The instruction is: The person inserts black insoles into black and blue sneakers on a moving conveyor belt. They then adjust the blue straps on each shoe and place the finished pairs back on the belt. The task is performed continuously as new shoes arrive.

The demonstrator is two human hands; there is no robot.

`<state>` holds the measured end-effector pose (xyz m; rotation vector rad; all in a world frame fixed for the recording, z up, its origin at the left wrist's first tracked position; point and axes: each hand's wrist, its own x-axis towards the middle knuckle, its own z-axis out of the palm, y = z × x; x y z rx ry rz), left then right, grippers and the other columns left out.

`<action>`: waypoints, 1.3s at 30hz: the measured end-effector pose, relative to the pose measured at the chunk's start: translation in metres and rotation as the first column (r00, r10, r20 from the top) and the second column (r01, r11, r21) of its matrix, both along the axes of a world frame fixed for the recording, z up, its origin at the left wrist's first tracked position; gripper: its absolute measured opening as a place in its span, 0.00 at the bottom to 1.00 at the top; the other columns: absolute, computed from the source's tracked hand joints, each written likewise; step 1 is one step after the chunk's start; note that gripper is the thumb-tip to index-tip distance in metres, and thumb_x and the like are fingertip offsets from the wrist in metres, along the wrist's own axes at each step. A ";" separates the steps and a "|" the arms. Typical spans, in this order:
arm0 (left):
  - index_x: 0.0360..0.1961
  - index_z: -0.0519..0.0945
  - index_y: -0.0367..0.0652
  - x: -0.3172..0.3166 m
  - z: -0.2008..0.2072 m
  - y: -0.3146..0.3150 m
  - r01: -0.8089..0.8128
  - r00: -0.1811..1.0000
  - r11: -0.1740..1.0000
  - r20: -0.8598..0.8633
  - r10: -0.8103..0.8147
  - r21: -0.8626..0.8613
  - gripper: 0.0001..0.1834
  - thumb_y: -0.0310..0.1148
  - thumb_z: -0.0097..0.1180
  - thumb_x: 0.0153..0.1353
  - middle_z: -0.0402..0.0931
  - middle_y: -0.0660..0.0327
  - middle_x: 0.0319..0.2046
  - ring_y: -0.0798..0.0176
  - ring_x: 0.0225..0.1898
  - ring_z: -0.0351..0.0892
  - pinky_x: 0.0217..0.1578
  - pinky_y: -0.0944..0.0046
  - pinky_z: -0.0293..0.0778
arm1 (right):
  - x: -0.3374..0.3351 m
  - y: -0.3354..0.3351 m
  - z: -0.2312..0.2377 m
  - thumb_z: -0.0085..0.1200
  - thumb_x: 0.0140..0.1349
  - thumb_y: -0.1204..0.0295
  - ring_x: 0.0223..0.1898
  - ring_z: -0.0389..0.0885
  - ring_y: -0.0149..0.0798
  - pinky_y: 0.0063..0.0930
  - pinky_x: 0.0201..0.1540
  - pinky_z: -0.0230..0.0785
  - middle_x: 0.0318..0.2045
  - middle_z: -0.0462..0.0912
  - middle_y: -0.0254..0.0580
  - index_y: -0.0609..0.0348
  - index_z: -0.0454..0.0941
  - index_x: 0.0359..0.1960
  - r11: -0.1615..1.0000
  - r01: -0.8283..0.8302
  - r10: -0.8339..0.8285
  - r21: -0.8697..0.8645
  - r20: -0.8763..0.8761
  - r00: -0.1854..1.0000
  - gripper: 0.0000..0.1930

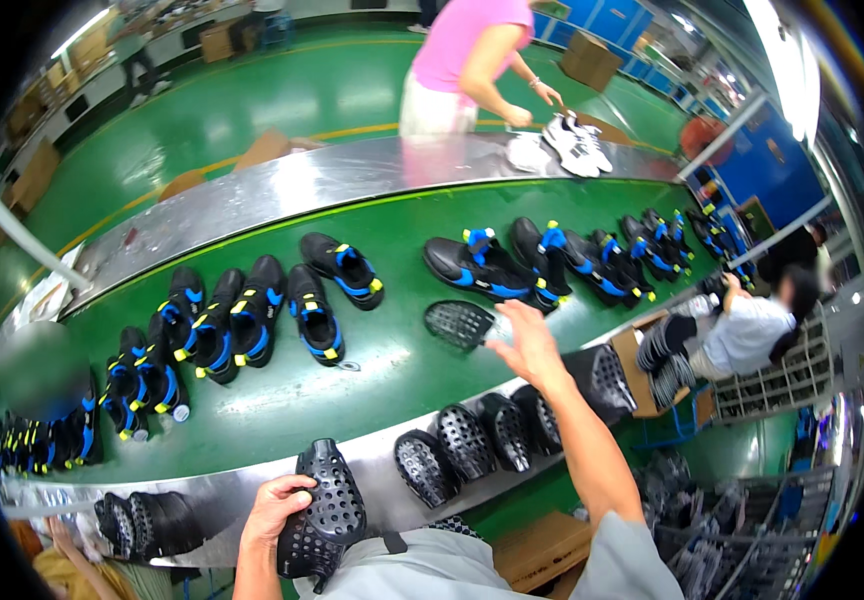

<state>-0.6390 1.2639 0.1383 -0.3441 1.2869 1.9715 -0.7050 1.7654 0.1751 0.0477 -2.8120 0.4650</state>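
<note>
My left hand (277,508) is closed on a black perforated plastic shoe insert (334,500), low in front of my body. A second perforated insert (307,552) sits just below it, by the same hand. Out over the green conveyor belt (392,385) reaches my right hand (530,345), its fingers apart and nothing seen in them. Beside its fingertips lies another black insert (457,325) on the belt; whether they touch I cannot tell. Just beyond stands a black and blue shoe (479,265) with yellow-green tabs.
More such shoes (257,310) line the belt on both sides. Along the near metal ledge stand several inserts (465,440). Across the belt, a person in pink (467,60) handles white shoes (577,147). Another person (752,325) sits at the right beside a cardboard box (627,360).
</note>
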 end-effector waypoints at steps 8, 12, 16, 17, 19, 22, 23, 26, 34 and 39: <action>0.52 0.83 0.36 0.033 0.018 -0.011 -0.235 0.971 0.938 -0.012 0.240 -0.257 0.18 0.31 0.67 0.61 0.82 0.64 0.41 0.73 0.38 0.77 0.38 0.71 0.72 | -0.090 0.021 -0.134 0.74 0.45 0.49 0.58 0.76 0.64 0.51 0.60 0.72 0.57 0.74 0.65 0.53 0.59 0.72 0.966 0.168 -0.253 0.195 0.607 0.753 0.54; 0.51 0.84 0.34 0.041 -0.002 0.000 -0.403 0.909 0.908 0.069 0.412 -0.115 0.15 0.27 0.64 0.64 0.84 0.60 0.40 0.69 0.39 0.82 0.42 0.68 0.79 | -0.096 -0.008 -0.118 0.69 0.46 0.57 0.55 0.78 0.60 0.49 0.60 0.71 0.56 0.75 0.60 0.60 0.82 0.50 0.975 -0.079 -0.066 0.208 0.607 0.792 0.30; 0.50 0.84 0.34 0.033 -0.001 0.003 -0.304 0.950 0.942 0.023 0.311 -0.144 0.14 0.27 0.64 0.64 0.85 0.57 0.41 0.67 0.41 0.84 0.44 0.66 0.81 | -0.090 -0.119 -0.006 0.63 0.58 0.53 0.41 0.85 0.43 0.38 0.46 0.75 0.41 0.87 0.49 0.63 0.84 0.40 0.752 0.213 0.379 -0.624 0.673 0.635 0.22; 0.50 0.84 0.34 0.025 0.004 0.005 -0.262 0.964 0.955 0.004 0.265 -0.137 0.15 0.27 0.65 0.63 0.85 0.57 0.43 0.66 0.42 0.83 0.46 0.66 0.80 | -0.077 -0.124 0.001 0.63 0.61 0.51 0.36 0.86 0.37 0.33 0.41 0.76 0.36 0.88 0.43 0.63 0.84 0.41 0.623 0.321 0.501 -0.713 0.679 0.536 0.24; 0.50 0.85 0.34 0.015 0.015 0.005 -0.186 0.982 0.972 -0.063 0.178 -0.146 0.15 0.26 0.65 0.62 0.85 0.57 0.44 0.66 0.44 0.83 0.48 0.65 0.79 | -0.042 -0.158 0.033 0.62 0.61 0.49 0.45 0.87 0.50 0.39 0.50 0.79 0.53 0.82 0.61 0.74 0.76 0.56 0.324 0.528 0.830 -0.785 0.504 0.239 0.35; 0.51 0.85 0.34 0.007 0.018 0.003 -0.071 0.988 0.993 -0.142 0.057 -0.095 0.19 0.25 0.69 0.57 0.84 0.57 0.46 0.63 0.48 0.82 0.54 0.61 0.77 | 0.012 -0.194 0.051 0.53 0.67 0.45 0.42 0.89 0.47 0.28 0.29 0.79 0.49 0.84 0.60 0.71 0.74 0.57 0.113 0.687 0.969 -0.718 0.234 0.085 0.35; 0.51 0.85 0.34 0.007 0.015 -0.003 -0.021 0.988 0.998 -0.155 0.012 -0.058 0.20 0.25 0.70 0.56 0.84 0.57 0.47 0.62 0.49 0.82 0.55 0.61 0.76 | 0.027 -0.197 0.042 0.51 0.68 0.45 0.42 0.89 0.49 0.28 0.28 0.79 0.49 0.84 0.61 0.71 0.72 0.59 0.054 0.745 0.986 -0.665 0.155 0.067 0.36; 0.51 0.85 0.34 0.002 0.028 -0.001 0.114 0.937 0.988 -0.341 -0.072 0.104 0.21 0.22 0.67 0.54 0.84 0.59 0.47 0.65 0.48 0.81 0.53 0.63 0.76 | 0.052 -0.192 0.012 0.46 0.70 0.42 0.41 0.89 0.52 0.29 0.25 0.81 0.49 0.83 0.63 0.68 0.70 0.61 0.029 0.813 0.995 -0.581 0.094 0.031 0.37; 0.49 0.86 0.36 -0.003 0.028 -0.002 0.212 0.955 0.977 -0.219 -0.201 0.028 0.15 0.27 0.67 0.60 0.85 0.62 0.45 0.67 0.47 0.80 0.52 0.64 0.74 | 0.082 -0.189 0.064 0.46 0.73 0.44 0.52 0.83 0.47 0.33 0.38 0.84 0.57 0.75 0.53 0.63 0.66 0.65 0.271 0.637 0.578 -0.722 0.651 0.492 0.34; 0.48 0.86 0.35 -0.010 0.023 0.007 0.340 0.924 0.939 -0.201 -0.324 0.050 0.15 0.29 0.67 0.60 0.85 0.62 0.44 0.68 0.46 0.80 0.51 0.65 0.75 | 0.118 -0.200 0.076 0.66 0.60 0.77 0.57 0.75 0.36 0.28 0.51 0.78 0.62 0.69 0.47 0.64 0.69 0.64 0.363 0.228 0.486 -0.904 0.392 0.781 0.30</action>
